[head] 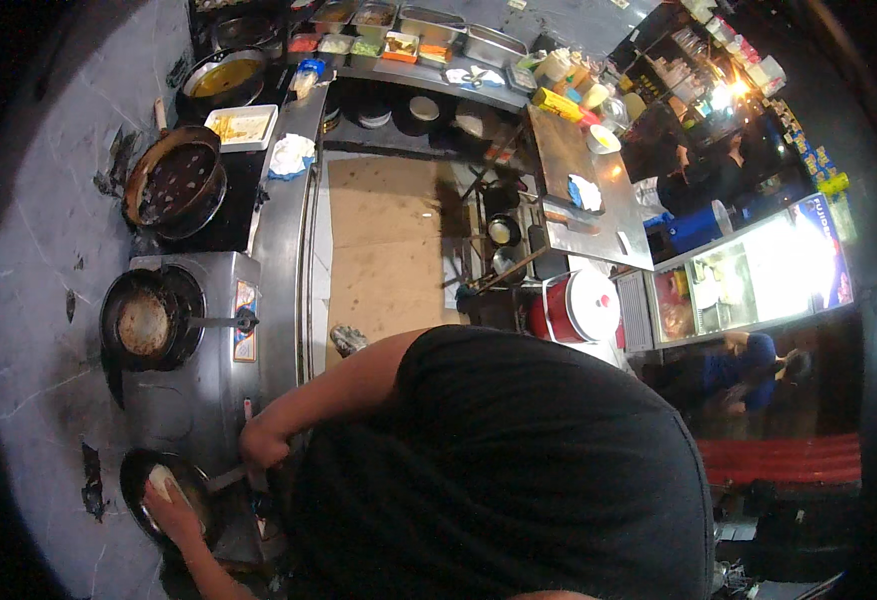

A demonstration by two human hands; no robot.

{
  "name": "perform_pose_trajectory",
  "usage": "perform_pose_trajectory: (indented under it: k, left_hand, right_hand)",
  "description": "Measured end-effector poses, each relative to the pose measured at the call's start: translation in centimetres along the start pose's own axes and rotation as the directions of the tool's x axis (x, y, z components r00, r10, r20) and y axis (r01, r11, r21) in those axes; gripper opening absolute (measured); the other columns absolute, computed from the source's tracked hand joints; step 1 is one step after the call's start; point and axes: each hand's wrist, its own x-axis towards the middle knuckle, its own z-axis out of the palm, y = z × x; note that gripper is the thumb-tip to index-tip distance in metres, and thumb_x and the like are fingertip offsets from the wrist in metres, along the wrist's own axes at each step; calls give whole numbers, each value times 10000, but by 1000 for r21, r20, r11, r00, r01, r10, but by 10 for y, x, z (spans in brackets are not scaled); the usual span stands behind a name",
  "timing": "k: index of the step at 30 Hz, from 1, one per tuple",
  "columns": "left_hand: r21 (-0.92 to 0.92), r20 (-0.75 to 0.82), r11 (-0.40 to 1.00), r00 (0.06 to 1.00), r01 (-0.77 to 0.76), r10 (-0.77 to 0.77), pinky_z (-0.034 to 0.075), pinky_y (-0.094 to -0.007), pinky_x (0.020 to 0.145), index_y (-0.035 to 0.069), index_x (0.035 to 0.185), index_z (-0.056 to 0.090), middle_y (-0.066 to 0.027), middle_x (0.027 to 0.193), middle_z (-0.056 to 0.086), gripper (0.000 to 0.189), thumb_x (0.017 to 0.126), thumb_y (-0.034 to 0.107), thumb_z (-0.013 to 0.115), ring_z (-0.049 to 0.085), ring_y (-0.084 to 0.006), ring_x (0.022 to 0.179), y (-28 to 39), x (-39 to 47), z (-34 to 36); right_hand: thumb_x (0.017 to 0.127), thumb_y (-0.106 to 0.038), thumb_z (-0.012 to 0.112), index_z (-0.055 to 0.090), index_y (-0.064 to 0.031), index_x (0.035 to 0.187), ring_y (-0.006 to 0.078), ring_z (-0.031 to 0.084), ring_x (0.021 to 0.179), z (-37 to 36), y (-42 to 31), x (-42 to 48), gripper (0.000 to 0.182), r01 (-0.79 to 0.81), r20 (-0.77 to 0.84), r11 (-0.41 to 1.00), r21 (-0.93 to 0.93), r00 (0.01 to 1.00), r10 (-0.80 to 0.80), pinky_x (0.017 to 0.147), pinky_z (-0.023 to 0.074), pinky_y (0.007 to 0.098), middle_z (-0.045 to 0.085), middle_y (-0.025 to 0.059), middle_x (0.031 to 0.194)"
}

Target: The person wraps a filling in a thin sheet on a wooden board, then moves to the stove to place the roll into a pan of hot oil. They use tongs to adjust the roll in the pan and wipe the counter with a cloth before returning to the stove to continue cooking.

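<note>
A dark frying pan (205, 517) rests on the stove at the lower left. My left hand (175, 510) reaches into it from the bottom of the view, holding a pale wad (160, 480), perhaps cloth or a sponge, against its inside. My right hand (264, 448) is at the stove's front edge, close to the end of the pan's handle (226, 478); its fingers are mostly hidden, so its hold is unclear. Farther up, a second dark pan with a browned middle (144, 322) sits on a burner, its handle (213, 322) towards the counter.
A large wok (175, 180), a wok of yellow oil (221, 77) and a white tray (258, 124) line the stove side. Opposite are a steel table (618, 217) with a knife (569, 221), a red cooler (551, 307) and a lit display fridge (738, 270). People are beyond.
</note>
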Motion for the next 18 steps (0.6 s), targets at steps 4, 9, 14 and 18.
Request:
perform_pose_trajectory:
  k: [4,9,14,18]
  left_hand:
    - [1,64,999,997,40,-40,433,-554,1237,-84,1601,506,-324,1553,588,650,1190,415,573,551,-490,1447,-7,2,4]
    - [-195,106,962,979,190,-172,349,-505,1341,-26,1669,477,-254,1703,521,672,1169,404,605,479,-438,1580,-14,-11,2]
    - [25,-186,999,982,-32,36,477,-564,1223,40,1561,610,-242,1515,664,762,971,464,843,629,-451,1399,-7,-35,-21]
    - [31,3,995,996,94,-94,500,-582,1188,86,1594,572,-258,1539,624,745,1001,472,808,625,-484,1373,31,-11,-43]
  right_hand:
    - [953,-349,780,864,-47,1084,417,786,1149,-1,4,-2,340,210,-10,935,-285,975,-222,1024,642,535,822,213,1176]
    - [989,-370,747,776,-45,1258,440,727,1223,-18,-12,-42,423,49,-199,986,162,980,-16,1058,593,556,766,232,1281]
    - [1033,-402,717,668,-45,1520,467,652,1351,-68,-48,-91,605,-217,27,714,666,963,267,1149,530,564,696,255,1442]
    - [1057,-379,705,681,-51,1454,442,699,1236,-24,-22,-99,515,11,-225,814,580,963,147,1077,565,542,725,242,1340]
